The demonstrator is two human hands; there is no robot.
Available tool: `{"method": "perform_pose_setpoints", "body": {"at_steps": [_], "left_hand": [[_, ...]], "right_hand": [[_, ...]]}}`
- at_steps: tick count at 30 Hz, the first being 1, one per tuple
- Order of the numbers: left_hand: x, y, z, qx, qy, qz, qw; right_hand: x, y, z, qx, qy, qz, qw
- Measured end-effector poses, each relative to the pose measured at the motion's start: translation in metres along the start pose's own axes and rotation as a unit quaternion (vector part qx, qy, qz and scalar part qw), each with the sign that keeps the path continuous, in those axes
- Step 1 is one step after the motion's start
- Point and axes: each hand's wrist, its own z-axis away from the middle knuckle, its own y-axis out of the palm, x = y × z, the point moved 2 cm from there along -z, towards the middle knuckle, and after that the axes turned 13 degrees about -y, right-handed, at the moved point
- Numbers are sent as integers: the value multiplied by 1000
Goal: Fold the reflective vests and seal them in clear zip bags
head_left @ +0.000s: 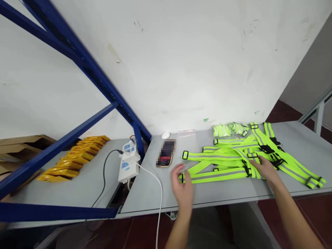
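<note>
Neon-yellow reflective strap vests with grey stripes and black buckles (228, 162) lay spread across the grey tabletop (220, 193). The right hand (266, 168) rested flat on them, fingers loosely spread, gripping nothing. The left hand (183, 186) hovered blurred just beside the straps' left ends, open and empty. Nearby lay a dark smartphone (166, 153), a white power strip (128, 166) and stacked yellow flat packs (74, 157).

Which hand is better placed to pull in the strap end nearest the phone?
Left, probably. The left hand hovers open right beside the near end of the neon strap vest. The right hand is resting flat on the vest farther right, away from that end.
</note>
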Motion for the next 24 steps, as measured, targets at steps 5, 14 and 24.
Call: {"method": "perform_pose_setpoints", "body": {"at_steps": [5, 14, 24], "left_hand": [[-36, 93, 81, 294, 115, -81, 945], [-23, 172, 161, 314, 206, -310, 873], [-11, 129, 111, 246, 212, -325, 888]], "right_hand": [[8, 0, 1, 9, 16, 6, 1000], [8, -10, -9, 56, 1, -12, 998], [5, -8, -14, 77, -16, -49, 996]]}}
